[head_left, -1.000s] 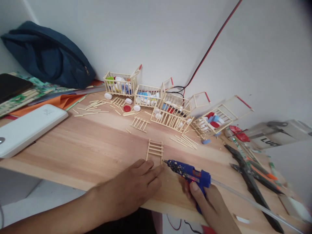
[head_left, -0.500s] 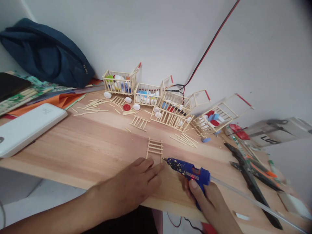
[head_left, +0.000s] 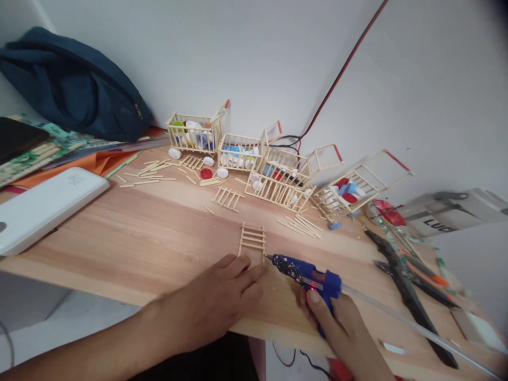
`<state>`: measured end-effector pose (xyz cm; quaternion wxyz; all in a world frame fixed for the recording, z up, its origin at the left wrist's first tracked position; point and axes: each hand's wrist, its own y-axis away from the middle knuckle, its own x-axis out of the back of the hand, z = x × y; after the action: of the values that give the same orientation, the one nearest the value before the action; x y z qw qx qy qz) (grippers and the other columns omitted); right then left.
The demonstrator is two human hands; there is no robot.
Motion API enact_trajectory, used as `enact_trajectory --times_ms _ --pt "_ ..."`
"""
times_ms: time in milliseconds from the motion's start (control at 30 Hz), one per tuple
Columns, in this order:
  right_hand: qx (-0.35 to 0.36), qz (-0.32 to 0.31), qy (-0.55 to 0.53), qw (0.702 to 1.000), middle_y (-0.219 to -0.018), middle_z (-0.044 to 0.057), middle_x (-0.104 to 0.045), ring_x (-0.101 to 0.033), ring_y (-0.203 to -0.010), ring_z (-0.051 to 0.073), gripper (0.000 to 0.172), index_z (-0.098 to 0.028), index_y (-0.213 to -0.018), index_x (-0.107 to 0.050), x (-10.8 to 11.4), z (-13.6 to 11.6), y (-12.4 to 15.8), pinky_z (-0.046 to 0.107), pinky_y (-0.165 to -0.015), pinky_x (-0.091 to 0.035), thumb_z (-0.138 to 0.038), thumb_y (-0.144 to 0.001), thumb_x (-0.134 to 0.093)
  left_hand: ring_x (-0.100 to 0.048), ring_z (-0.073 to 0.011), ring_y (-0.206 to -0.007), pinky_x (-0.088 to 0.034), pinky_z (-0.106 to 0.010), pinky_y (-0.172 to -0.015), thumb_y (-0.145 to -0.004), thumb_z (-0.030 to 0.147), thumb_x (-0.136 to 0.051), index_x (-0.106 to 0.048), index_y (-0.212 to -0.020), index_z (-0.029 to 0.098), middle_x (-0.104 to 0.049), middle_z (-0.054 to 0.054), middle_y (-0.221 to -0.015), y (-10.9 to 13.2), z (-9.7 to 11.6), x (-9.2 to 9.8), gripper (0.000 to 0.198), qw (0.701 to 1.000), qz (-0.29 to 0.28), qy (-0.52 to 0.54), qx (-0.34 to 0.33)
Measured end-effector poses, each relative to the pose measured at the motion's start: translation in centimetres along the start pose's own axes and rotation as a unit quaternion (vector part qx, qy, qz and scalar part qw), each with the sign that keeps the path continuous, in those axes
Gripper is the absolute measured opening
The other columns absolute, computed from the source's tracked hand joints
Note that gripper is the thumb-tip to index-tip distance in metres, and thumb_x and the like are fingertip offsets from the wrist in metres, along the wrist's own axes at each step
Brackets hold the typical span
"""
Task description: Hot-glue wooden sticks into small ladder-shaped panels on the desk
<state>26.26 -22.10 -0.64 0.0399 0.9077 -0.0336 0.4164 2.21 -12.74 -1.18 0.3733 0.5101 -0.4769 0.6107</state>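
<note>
My right hand is wrapped round the grip of a blue hot glue gun, whose red light glows. A long clear glue stick runs out of its back end. The gun's nozzle touches or nearly touches the right side stick of a small ladder-like frame of wooden sticks, near its lower end. My left hand rests on the table with bent fingers, holding the near ends of this frame. Those ends and the fingertips are partly hidden under the hand.
Small stick carts filled with bottle caps stand along the wall. Loose sticks and another ladder-like piece lie in front. A white power bank is at left; black cutters lie at right.
</note>
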Motion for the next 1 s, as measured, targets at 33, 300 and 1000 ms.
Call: enact_trajectory --times_ms 33,300,1000 --pt "0.003 0.005 0.000 1.000 -0.052 0.001 -0.055 -0.051 -0.049 0.014 0.049 -0.020 -0.065 -0.056 0.0 -0.1 0.0 0.024 -0.050 -0.041 -0.053 -0.093 -0.034 -0.044 -0.0284 -0.116 -0.037 -0.040 -0.097 -0.083 0.016 -0.054 -0.054 -0.112 0.013 -0.045 -0.012 -0.142 0.0 0.0 0.0 0.029 1.000 0.001 0.001 0.001" --pt "-0.007 0.014 0.006 1.000 -0.051 0.000 -0.054 -0.051 -0.051 0.014 0.050 -0.020 -0.060 -0.054 -0.2 -0.2 0.1 0.024 -0.054 -0.043 -0.054 -0.092 -0.037 -0.046 -0.0259 -0.114 -0.038 -0.039 -0.096 -0.085 0.014 -0.052 -0.055 -0.108 0.014 -0.044 -0.012 -0.142 0.0 0.0 0.5 0.023 1.000 0.000 0.005 0.003" --pt "0.012 0.028 0.034 0.999 -0.046 0.000 -0.050 -0.048 -0.046 0.014 0.052 -0.021 -0.055 -0.052 0.2 -1.2 -0.2 0.025 -0.052 -0.044 -0.054 -0.091 -0.035 -0.045 -0.0264 -0.115 -0.038 -0.038 -0.096 -0.084 0.012 -0.052 -0.055 -0.112 0.013 -0.043 -0.011 -0.144 0.1 0.1 0.4 0.028 1.000 0.001 0.017 0.004"
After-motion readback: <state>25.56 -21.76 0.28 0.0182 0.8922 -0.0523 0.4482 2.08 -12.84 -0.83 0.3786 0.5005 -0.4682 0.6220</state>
